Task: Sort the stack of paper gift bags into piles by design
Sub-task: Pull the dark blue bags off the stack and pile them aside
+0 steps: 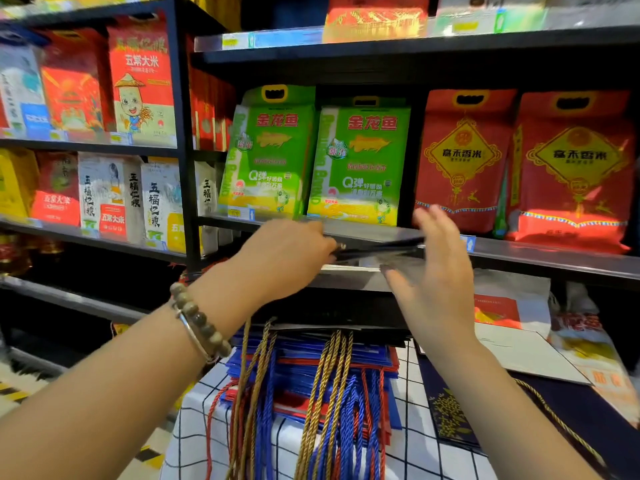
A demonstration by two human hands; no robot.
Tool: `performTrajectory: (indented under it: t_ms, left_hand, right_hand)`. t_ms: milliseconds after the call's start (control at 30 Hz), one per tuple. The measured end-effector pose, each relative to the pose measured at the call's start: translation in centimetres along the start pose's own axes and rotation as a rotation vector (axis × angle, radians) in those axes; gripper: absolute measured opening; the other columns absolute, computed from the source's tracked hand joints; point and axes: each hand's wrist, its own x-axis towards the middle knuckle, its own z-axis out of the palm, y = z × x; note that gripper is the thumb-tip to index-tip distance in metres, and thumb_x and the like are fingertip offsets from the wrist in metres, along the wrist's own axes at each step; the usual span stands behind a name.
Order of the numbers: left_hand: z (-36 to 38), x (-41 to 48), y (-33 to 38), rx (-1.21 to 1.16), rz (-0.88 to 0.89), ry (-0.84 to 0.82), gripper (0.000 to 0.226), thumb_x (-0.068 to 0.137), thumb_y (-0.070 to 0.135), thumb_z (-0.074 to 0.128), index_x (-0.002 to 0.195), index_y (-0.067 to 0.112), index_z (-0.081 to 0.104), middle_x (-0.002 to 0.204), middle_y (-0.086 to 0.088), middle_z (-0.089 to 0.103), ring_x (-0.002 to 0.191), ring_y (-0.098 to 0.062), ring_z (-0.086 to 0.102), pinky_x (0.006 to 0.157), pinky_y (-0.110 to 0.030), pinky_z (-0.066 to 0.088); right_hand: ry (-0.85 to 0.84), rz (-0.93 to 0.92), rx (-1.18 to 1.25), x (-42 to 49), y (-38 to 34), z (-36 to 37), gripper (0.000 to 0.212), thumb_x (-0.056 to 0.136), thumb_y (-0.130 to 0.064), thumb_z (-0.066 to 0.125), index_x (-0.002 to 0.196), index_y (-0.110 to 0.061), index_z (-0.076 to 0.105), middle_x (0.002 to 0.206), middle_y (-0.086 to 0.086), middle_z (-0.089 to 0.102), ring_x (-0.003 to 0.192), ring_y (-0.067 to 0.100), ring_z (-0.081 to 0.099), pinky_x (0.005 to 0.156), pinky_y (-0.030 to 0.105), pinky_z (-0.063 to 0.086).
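- Left hand (291, 247): fingers curled over left edge of flat glossy black paper gift bag (377, 237), clamped on it. Bag held level above stack, likely to peel top one free without dragging others.
- Right hand (440, 271): fingers straight, spread apart, at bag's right edge. Contact unclear through blur; probably steadying.
- Below: stack of black, blue and red paper gift bags (311, 362), mid-rear of check-cloth worktop (194, 427). Rope handles (329, 393) hang over front edge.
- Navy gold-flowered paper bag (446, 410) lies flat toward right edge; seemingly a pile begun.
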Motion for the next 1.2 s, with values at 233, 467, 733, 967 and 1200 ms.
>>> performTrajectory:
  t_ms: [233,467,733,967,1200]
  left_hand:
    - [-2.4,1.4,-0.7,-0.512,-0.335,0.424,0.026,0.098,0.023,0.042,0.107,0.008,0.061,0.097,-0.014,0.061,0.091,-0.035,0.056,0.068,-0.039,0.036]
    - [0.6,1.8,1.4,-1.373,-0.945,0.681,0.022,0.095,0.021,0.048,0.094,0.005,0.062,0.092,-0.01,0.065,0.091,-0.032,0.059,0.084,-0.045,0.047]
    - [5.0,-1.1,7.1,-2.095,-1.327,0.289,0.005,0.095,0.002,0.048,0.099,0.003,0.05,0.091,-0.014,0.053,0.041,-0.008,0.05,0.038,-0.019,0.048]
    - [2.7,-4.4,8.4,-2.001,-0.942,-0.055,0.007,0.092,0.009,0.055,0.091,0.007,0.061,0.068,-0.003,0.066,0.044,-0.01,0.059,0.038,-0.018,0.043]
    - [6.0,-5.0,3.3,-0.529,-0.286,-0.019,0.049,0.094,0.049,0.036,0.126,0.019,0.058,0.133,-0.004,0.054,0.124,-0.021,0.048,0.102,-0.036,0.038]
  right_hand:
    - [-0.182,0.227,0.342,-0.2,-3.1,0.5,0.106,0.078,-0.036,0.071,0.137,-0.039,-0.016,0.154,-0.013,0.002,0.134,-0.007,0.001,0.109,0.017,0.007]
    - [-0.643,0.077,0.072,-0.4,-4.8,1.9,0.088,0.083,-0.057,0.053,0.15,-0.027,0.004,0.158,-0.006,-0.001,0.145,0.011,0.0,0.116,0.031,0.011]
    - [-0.851,0.051,-0.294,0.7,-1.5,-1.4,0.034,0.084,-0.047,0.06,0.109,-0.025,0.065,0.112,-0.001,0.065,0.105,0.019,0.056,0.077,0.031,0.045]
    - [-0.868,0.039,-0.507,0.9,-0.4,-2.7,0.031,0.081,-0.033,0.067,0.071,-0.005,0.059,0.084,0.011,0.064,0.083,0.028,0.059,0.06,0.031,0.04]
    - [-0.991,0.16,-0.524,1.5,1.4,-3.8,0.031,0.081,-0.035,0.067,0.075,-0.005,0.063,0.067,0.005,0.061,0.062,0.019,0.056,0.053,0.028,0.036]
